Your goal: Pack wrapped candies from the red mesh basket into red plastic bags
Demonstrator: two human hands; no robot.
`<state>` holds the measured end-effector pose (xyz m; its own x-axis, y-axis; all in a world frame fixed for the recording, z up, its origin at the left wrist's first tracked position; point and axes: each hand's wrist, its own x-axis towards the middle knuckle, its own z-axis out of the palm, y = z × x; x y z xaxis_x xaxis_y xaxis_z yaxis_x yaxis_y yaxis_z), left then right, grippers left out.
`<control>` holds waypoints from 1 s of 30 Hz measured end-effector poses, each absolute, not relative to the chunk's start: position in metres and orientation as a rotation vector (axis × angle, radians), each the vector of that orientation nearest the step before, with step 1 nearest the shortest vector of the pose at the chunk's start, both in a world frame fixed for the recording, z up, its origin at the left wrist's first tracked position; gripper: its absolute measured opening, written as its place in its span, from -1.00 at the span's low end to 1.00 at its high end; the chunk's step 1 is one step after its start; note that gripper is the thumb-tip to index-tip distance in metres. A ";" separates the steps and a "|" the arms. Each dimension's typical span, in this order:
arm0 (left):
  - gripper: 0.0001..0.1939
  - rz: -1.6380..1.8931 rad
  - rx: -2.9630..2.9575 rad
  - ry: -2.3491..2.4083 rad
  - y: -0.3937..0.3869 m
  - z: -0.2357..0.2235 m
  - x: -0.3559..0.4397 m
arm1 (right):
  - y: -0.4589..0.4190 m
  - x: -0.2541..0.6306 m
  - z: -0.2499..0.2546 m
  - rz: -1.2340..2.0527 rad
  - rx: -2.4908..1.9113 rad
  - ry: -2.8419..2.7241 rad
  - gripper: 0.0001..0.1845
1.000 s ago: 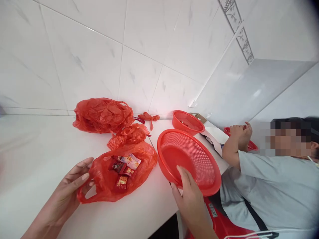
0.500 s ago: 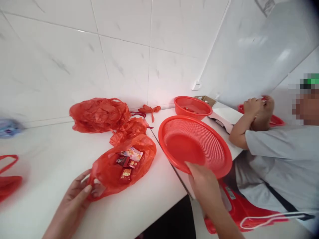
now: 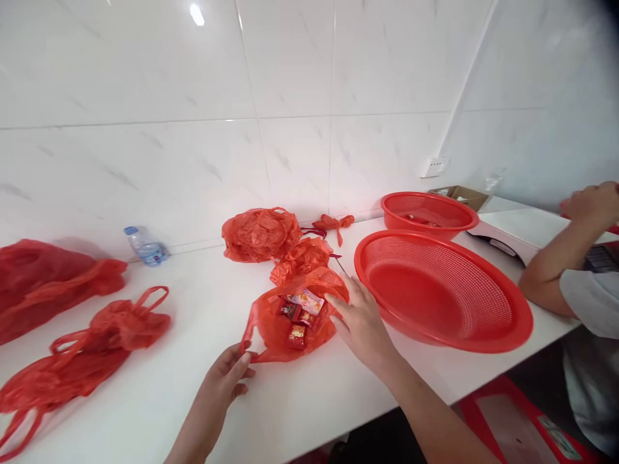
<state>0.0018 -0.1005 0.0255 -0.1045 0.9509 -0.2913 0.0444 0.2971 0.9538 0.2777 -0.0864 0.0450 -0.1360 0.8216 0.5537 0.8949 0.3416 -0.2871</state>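
Note:
A thin red plastic bag point(image 3: 271, 322) lies open on the white table, its mouth facing me. Several small wrapped snack packets point(image 3: 298, 335) show inside, most of them red and one pink and white. My left hand point(image 3: 229, 374) pinches the bag's handle at its near left corner. At the bag's right edge, my right hand point(image 3: 360, 316) has its fingers apart and holds nothing; whether the fingertips touch the plastic I cannot tell. Just right of that hand sits a large red mesh basket point(image 3: 416, 290) with nothing visible in it.
Behind stand another red basket point(image 3: 430, 209) with a few packets, a cardboard box point(image 3: 464, 194) and a white scale point(image 3: 512, 225). Crumpled red bags point(image 3: 261, 235) lie by the wall, more red bags point(image 3: 91, 348) at left, near a water bottle point(image 3: 146, 248). A co-worker's arm point(image 3: 556, 258) is at right.
My right hand has let go of the large basket's rim and moved left to the bag. The basket now rests flat on the table. My view has turned left.

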 end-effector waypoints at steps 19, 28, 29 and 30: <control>-0.87 1.854 1.264 0.944 -0.046 0.176 0.019 | -0.113 0.298 0.117 0.090 -1.360 -1.536 -0.38; -0.66 1.588 1.512 1.329 -0.075 0.150 -0.011 | -0.139 0.303 0.093 -0.043 -1.234 -1.569 -0.85; -0.55 1.569 1.515 1.347 -0.078 0.133 -0.021 | -0.143 0.302 0.078 -0.007 -1.253 -1.509 -0.85; -0.47 1.562 1.509 1.356 -0.082 0.114 -0.031 | -0.148 0.301 0.061 0.047 -1.266 -1.449 -0.84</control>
